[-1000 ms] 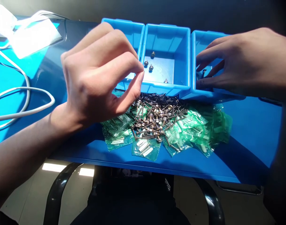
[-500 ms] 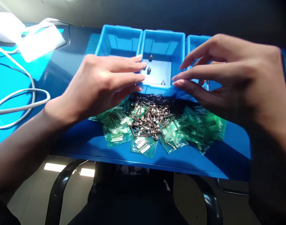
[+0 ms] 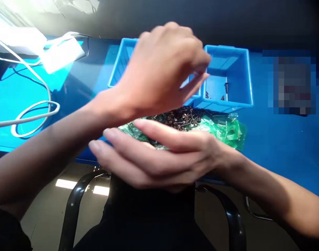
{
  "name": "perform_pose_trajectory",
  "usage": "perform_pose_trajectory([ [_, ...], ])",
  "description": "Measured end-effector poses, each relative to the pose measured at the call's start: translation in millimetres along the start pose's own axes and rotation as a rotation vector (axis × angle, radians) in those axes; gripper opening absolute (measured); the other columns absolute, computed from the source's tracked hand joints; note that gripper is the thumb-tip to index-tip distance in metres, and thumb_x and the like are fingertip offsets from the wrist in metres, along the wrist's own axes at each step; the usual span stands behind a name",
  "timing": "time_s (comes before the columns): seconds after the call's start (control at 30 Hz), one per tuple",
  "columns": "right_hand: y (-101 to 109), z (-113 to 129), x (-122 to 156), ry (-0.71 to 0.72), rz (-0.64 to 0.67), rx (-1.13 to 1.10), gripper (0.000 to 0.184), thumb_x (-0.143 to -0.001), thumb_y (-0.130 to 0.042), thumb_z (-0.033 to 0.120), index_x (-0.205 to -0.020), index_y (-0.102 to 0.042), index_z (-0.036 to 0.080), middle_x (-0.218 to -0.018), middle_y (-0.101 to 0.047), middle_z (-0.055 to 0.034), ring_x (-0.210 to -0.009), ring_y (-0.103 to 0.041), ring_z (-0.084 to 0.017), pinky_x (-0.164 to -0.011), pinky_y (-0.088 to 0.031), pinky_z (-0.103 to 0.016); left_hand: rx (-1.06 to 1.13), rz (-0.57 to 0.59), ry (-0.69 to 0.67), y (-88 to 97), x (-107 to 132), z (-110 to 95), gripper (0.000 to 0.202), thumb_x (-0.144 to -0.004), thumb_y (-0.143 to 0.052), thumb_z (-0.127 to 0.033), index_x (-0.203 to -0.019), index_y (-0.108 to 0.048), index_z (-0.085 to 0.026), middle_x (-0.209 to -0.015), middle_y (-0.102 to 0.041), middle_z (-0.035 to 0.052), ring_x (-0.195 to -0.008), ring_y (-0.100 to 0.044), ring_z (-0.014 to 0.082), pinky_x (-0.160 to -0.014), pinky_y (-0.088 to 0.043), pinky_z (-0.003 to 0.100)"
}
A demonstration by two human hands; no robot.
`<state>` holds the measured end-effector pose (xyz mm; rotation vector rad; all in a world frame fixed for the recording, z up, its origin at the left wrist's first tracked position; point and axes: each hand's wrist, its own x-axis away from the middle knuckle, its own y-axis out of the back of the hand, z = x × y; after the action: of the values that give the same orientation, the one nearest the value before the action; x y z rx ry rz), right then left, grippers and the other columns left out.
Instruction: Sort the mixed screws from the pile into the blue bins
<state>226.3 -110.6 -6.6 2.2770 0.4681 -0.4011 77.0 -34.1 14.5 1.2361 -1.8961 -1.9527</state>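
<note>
Counter (image 3: 274, 146): blue, sunlit at left, plainer shade at right.
White cord (image 3: 23, 122): looped at the left end, white block (image 3: 63, 55) beyond.
Floor (image 3: 46, 223): pale, bright light patches beside the chair (image 3: 70, 209).
Left bin (image 3: 120, 62): blue, partly hidden.
Left hand (image 3: 167, 66): above the bins; thumb and forefinger close together, cannot tell whether anything is gripped.
Right hand (image 3: 169, 157): lower, nearer; fingers parted, loosely curled, released.
Screws (image 3: 184, 116): heaped before the bins among green packets (image 3: 227, 132).
Right bin (image 3: 224, 62): a few screws inside.
Wall (image 3: 201, 21): dark grey, behind.
Far right: object (image 3: 295, 83), blurred out.
</note>
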Motion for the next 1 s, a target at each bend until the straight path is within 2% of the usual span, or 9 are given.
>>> perform_pose_trajectory([
  [0.1,0,5,-4,-0.017,0.052,0.001,0.050,-0.112,-0.043,0.029,-0.156,-0.063,0.043,-0.165,-0.058,0.0113,-0.154,-0.057,-0.012,-0.128,-0.052,-0.028,0.047,0.158,0.048,-11.0,-21,-34,0.027,-0.107,-0.055,-0.032,-0.088,-0.071,-0.022,-0.101,-0.074,0.0039,-0.120,-0.074,0.0286,-0.097,-0.062,0.044],
  [0.2,8,6,8,-0.095,0.067,0.001,0.040,-0.109,-0.055,0.030,-0.137,-0.075,0.049,-0.152,-0.068,0.0170,-0.143,-0.065,-0.011,-0.115,-0.060,-0.026,0.150,0.120,0.069,-17.1,-29,-45,0.014,-0.106,-0.060,-0.030,-0.106,-0.073,-0.026,-0.117,-0.075,0.0008,-0.114,-0.074,0.0244,-0.091,-0.063,0.040],
  [0.27,11,3,21,-0.155,0.065,0.024,0.037,-0.104,-0.061,0.024,-0.124,-0.079,0.050,-0.140,-0.075,0.0173,-0.129,-0.073,-0.013,-0.100,-0.067,-0.029,0.155,0.081,0.069,-14.9,-25,-34,0.015,-0.105,-0.063,-0.034,-0.108,-0.075,-0.027,-0.116,-0.077,0.0005,-0.111,-0.074,0.0230,-0.090,-0.062,0.038],
  [0.33,7,-4,33,-0.220,0.034,0.011,0.028,-0.102,-0.064,0.019,-0.112,-0.082,0.038,-0.121,-0.082,0.0079,-0.104,-0.078,-0.017,-0.079,-0.067,-0.035,0.059,0.103,0.077,-9.1,-14,-13,0.024,-0.107,-0.058,-0.037,-0.097,-0.077,-0.025,-0.107,-0.079,0.0014,-0.109,-0.075,0.0226,-0.090,-0.061,0.037],
  [0.4,0,-11,42,-0.250,0.021,-0.040,0.016,-0.100,-0.067,0.016,-0.106,-0.080,0.024,-0.098,-0.082,-0.0006,-0.080,-0.073,-0.018,-0.061,-0.059,-0.036,-0.076,0.093,0.084,-2.9,2,11,0.032,-0.111,-0.050,-0.036,-0.103,-0.077,-0.022,-0.114,-0.080,0.0049,-0.110,-0.076,0.0237,-0.093,-0.061,0.040],
  [0.5,-9,-18,50,-0.275,0.098,-0.106,0.016,-0.100,-0.071,0.017,-0.115,-0.075,0.013,-0.091,-0.080,-0.0045,-0.071,-0.065,-0.016,-0.058,-0.055,-0.034,-0.171,0.044,0.048,1.2,30,43,0.035,-0.111,-0.050,-0.043,-0.108,-0.078,-0.022,-0.127,-0.080,0.0084,-0.124,-0.074,0.0327,-0.096,-0.062,0.049],
  [0.6,-10,-16,53,-0.299,0.238,-0.158,0.016,-0.103,-0.068,0.017,-0.117,-0.072,0.013,-0.100,-0.080,-0.0067,-0.080,-0.068,-0.017,-0.064,-0.057,-0.033,-0.226,0.013,-0.227,-1.7,55,60,0.031,-0.112,-0.055,-0.042,-0.129,-0.073,-0.023,-0.141,-0.077,0.0066,-0.132,-0.075,0.0304,-0.093,-0.070,0.042],
  [0.77,-7,-11,54,-0.417,0.372,-0.332,0.021,-0.104,-0.058,0.007,-0.117,-0.073,0.013,-0.103,-0.078,-0.0073,-0.085,-0.068,-0.018,-0.068,-0.056,-0.031,-0.167,-0.073,-0.353,-6.3,73,63,0.023,-0.108,-0.065,-0.025,-0.128,-0.072,-0.018,-0.142,-0.076,0.0097,-0.141,-0.072,0.0303,-0.109,-0.073,0.043],
  [1.0,-10,-12,53,-0.524,0.272,-0.451,0.013,-0.102,-0.064,0.008,-0.105,-0.077,0.009,-0.097,-0.076,-0.0092,-0.077,-0.065,-0.017,-0.060,-0.050,-0.032,-0.106,-0.078,-0.351,-1.1,76,55,0.020,-0.106,-0.067,-0.018,-0.124,-0.073,-0.014,-0.138,-0.078,0.0132,-0.139,-0.072,0.0323,-0.114,-0.070,0.044],
])
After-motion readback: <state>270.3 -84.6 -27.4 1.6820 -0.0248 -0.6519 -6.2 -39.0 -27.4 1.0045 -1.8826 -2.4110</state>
